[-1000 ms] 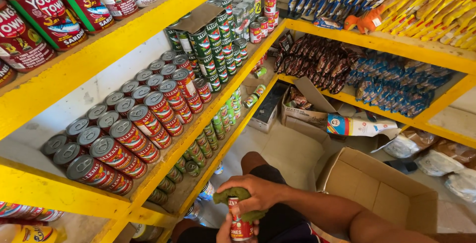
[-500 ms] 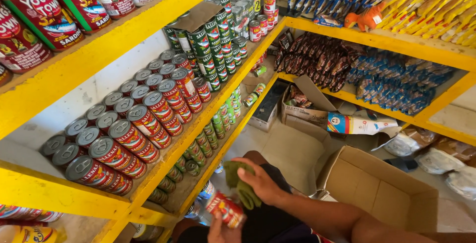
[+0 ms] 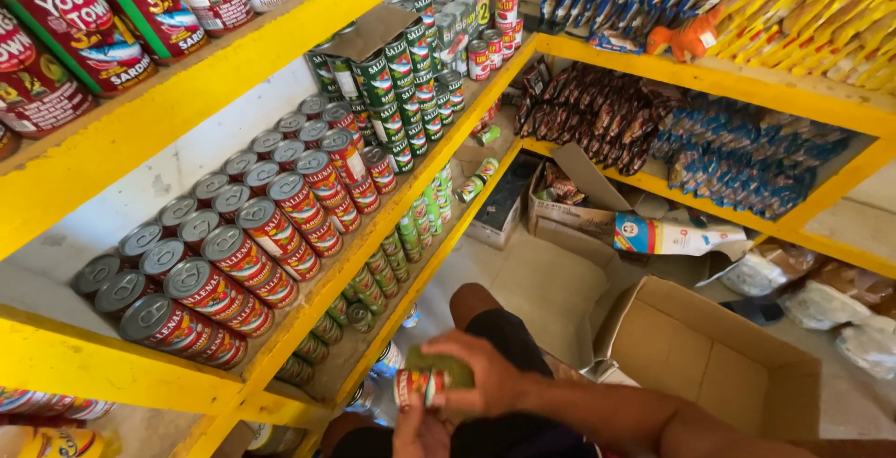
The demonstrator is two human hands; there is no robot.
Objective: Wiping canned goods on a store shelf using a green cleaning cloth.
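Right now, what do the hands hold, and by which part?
A small red-labelled can, lying sideways. The left hand cups it from below; the right hand presses a green cloth over its top and one end.

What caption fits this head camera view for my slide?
Both hands, right hand and left hand, hold a red can beside yellow shelves of cans.

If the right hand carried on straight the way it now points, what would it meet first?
The right hand, pressing a green cloth on a red-labelled can, points left toward the yellow shelving. It would probably meet first the lower shelf's yellow edge and the green cans behind it; depth is unclear.
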